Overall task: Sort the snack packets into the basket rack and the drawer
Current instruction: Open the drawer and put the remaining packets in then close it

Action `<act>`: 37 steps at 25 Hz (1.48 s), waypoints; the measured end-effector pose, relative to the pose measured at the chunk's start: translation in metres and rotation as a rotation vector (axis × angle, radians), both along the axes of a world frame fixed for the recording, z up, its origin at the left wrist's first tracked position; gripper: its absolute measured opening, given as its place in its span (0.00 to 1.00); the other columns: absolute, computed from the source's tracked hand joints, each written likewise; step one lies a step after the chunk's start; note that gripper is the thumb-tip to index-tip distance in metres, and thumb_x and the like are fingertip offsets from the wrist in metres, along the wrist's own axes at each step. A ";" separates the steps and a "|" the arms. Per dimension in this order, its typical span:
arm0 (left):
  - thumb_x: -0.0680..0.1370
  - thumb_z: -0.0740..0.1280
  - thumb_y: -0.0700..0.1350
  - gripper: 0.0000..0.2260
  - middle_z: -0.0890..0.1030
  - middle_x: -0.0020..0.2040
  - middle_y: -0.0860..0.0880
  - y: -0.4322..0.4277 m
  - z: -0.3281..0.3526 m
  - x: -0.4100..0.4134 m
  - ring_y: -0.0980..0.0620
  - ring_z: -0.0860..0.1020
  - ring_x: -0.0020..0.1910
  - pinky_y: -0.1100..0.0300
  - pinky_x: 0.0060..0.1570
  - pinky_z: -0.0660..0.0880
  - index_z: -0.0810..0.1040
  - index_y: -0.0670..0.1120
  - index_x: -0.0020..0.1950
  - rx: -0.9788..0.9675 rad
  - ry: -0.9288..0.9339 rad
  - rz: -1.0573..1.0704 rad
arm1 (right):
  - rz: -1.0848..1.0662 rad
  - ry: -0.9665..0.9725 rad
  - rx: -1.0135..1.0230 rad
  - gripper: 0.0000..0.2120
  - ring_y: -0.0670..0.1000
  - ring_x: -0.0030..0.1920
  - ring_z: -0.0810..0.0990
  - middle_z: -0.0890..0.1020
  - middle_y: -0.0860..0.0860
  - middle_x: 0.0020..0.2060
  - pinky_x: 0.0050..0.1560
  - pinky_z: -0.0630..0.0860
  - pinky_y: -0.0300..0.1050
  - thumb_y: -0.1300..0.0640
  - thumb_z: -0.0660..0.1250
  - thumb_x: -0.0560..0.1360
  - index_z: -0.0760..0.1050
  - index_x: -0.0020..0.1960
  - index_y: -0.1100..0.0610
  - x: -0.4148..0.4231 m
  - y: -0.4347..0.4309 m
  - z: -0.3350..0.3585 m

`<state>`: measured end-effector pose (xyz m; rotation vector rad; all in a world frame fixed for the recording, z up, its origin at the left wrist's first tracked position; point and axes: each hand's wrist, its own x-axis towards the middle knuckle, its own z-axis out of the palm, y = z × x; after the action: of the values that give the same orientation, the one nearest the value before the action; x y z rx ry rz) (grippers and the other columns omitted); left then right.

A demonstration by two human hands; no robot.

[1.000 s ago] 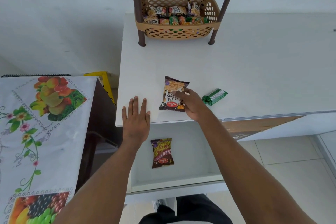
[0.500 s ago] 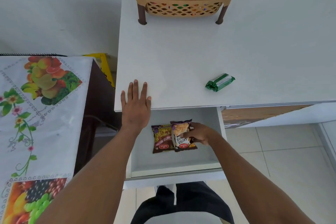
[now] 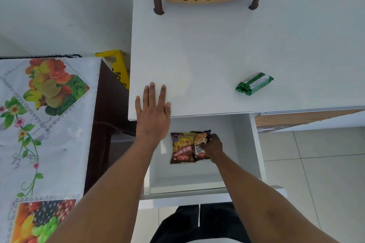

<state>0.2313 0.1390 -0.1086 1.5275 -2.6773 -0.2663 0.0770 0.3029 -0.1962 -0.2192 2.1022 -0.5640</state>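
Green snack packet [image 3: 254,83]: on our tabletop [image 3: 197,55], long axis 8-to-2 o'clock, at 1 o'clock from our right hand [image 3: 212,147], the nearer one. That hand grips the salted peanuts packet [image 3: 199,141] in the drawer [image 3: 254,144]; left hand [image 3: 153,112] flat, released.

A single head-worn view looks steeply down, close over the worktop [image 3: 217,45] edge and open drawer [image 3: 243,144].

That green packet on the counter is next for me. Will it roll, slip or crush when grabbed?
The green packet lies flat on its broad side on the counter, so it probably won't roll. Its glossy wrapper may slide easily if pushed. It looks firmly filled, so likely stiff in the middle, floppy only at the crimped ends.
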 end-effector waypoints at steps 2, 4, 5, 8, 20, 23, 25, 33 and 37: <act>0.87 0.42 0.56 0.27 0.45 0.86 0.45 0.000 0.001 0.000 0.45 0.44 0.86 0.39 0.82 0.46 0.43 0.53 0.86 0.024 -0.009 -0.002 | -0.024 -0.011 -0.024 0.26 0.61 0.67 0.79 0.79 0.64 0.67 0.64 0.78 0.52 0.66 0.72 0.78 0.67 0.73 0.66 0.004 -0.001 -0.002; 0.87 0.41 0.57 0.27 0.43 0.86 0.45 -0.001 0.003 0.000 0.45 0.43 0.86 0.39 0.83 0.45 0.42 0.54 0.86 0.046 -0.012 -0.004 | 0.006 0.022 -0.027 0.28 0.62 0.69 0.78 0.77 0.63 0.68 0.66 0.77 0.53 0.66 0.72 0.78 0.64 0.74 0.67 0.005 0.001 0.002; 0.87 0.41 0.57 0.27 0.43 0.86 0.45 -0.002 0.004 0.000 0.46 0.42 0.85 0.39 0.83 0.45 0.41 0.54 0.86 0.056 -0.011 -0.004 | 0.042 0.057 -0.024 0.29 0.62 0.69 0.77 0.76 0.63 0.68 0.66 0.77 0.53 0.67 0.71 0.78 0.64 0.75 0.66 0.004 0.003 0.005; 0.87 0.41 0.57 0.27 0.42 0.86 0.45 -0.001 0.005 0.000 0.46 0.42 0.85 0.39 0.82 0.44 0.41 0.54 0.86 0.073 -0.011 -0.008 | 0.231 0.240 0.012 0.25 0.60 0.67 0.77 0.76 0.59 0.67 0.65 0.77 0.52 0.65 0.68 0.79 0.68 0.75 0.60 -0.002 0.009 0.022; 0.86 0.40 0.57 0.28 0.42 0.86 0.45 -0.006 0.002 0.000 0.45 0.41 0.85 0.39 0.82 0.43 0.41 0.54 0.86 0.104 -0.014 -0.017 | 0.121 1.111 -0.611 0.14 0.51 0.54 0.78 0.81 0.49 0.53 0.53 0.76 0.45 0.63 0.66 0.74 0.79 0.58 0.53 -0.069 -0.021 0.156; 0.86 0.40 0.57 0.28 0.43 0.86 0.45 -0.007 0.001 0.000 0.45 0.42 0.85 0.39 0.82 0.44 0.41 0.54 0.86 0.100 -0.005 -0.016 | 0.379 1.109 -0.287 0.35 0.57 0.75 0.70 0.72 0.54 0.74 0.73 0.68 0.54 0.74 0.65 0.70 0.72 0.74 0.55 -0.118 -0.028 0.178; 0.85 0.38 0.58 0.29 0.44 0.86 0.45 -0.006 0.000 0.000 0.45 0.43 0.85 0.39 0.82 0.44 0.42 0.54 0.86 0.090 0.004 -0.013 | 0.587 1.090 -0.146 0.36 0.57 0.83 0.59 0.62 0.55 0.82 0.81 0.57 0.57 0.74 0.64 0.74 0.66 0.80 0.53 -0.141 -0.025 0.179; 0.86 0.40 0.58 0.28 0.44 0.86 0.45 -0.004 0.001 0.001 0.46 0.43 0.85 0.39 0.82 0.44 0.43 0.54 0.86 0.080 0.028 -0.006 | 0.752 1.098 -0.188 0.28 0.54 0.72 0.73 0.79 0.49 0.68 0.74 0.60 0.53 0.70 0.70 0.73 0.77 0.70 0.51 -0.170 -0.017 0.159; 0.86 0.41 0.57 0.28 0.46 0.86 0.45 -0.001 0.002 0.001 0.45 0.45 0.86 0.39 0.82 0.45 0.44 0.53 0.86 0.059 0.041 -0.007 | 0.593 0.788 -0.402 0.23 0.52 0.59 0.80 0.82 0.47 0.59 0.63 0.72 0.49 0.54 0.77 0.72 0.79 0.66 0.49 -0.149 -0.006 0.167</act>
<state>0.2322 0.1384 -0.1062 1.5113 -2.6670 -0.3751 -0.0716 0.2973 -0.0297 -1.4353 2.4475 -0.5769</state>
